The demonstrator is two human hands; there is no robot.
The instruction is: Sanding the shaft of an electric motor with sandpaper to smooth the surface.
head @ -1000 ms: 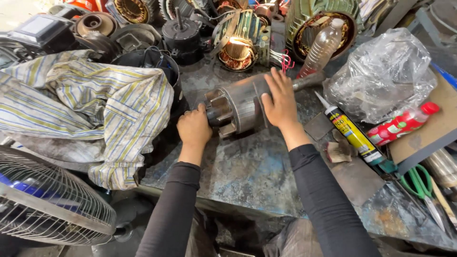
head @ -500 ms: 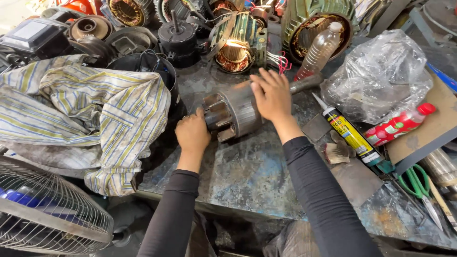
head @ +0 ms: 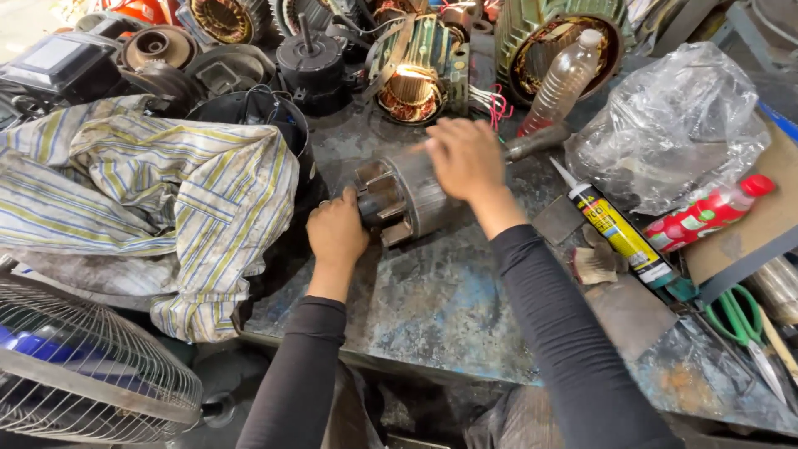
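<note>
A grey metal motor rotor (head: 407, 195) with a long shaft lies on its side on the worn metal workbench (head: 449, 308). My left hand (head: 337, 229) grips its near finned end. My right hand (head: 465, 158) rests flat on top of the rotor body, fingers spread and blurred. The rotor's shaft (head: 536, 141) sticks out to the right past my right hand.
A striped cloth (head: 158, 191) covers the left. Motor stators with copper windings (head: 411, 83) crowd the back. A plastic bottle (head: 565, 79), a clear plastic bag (head: 673, 125), a sealant tube (head: 619, 233), a red bottle (head: 706, 212) and green-handled scissors (head: 736, 320) lie right. A fan grille (head: 83, 374) sits bottom left.
My right hand has slid from the rotor's right side up over its top, toward the far end. My left hand stays on the near end.
</note>
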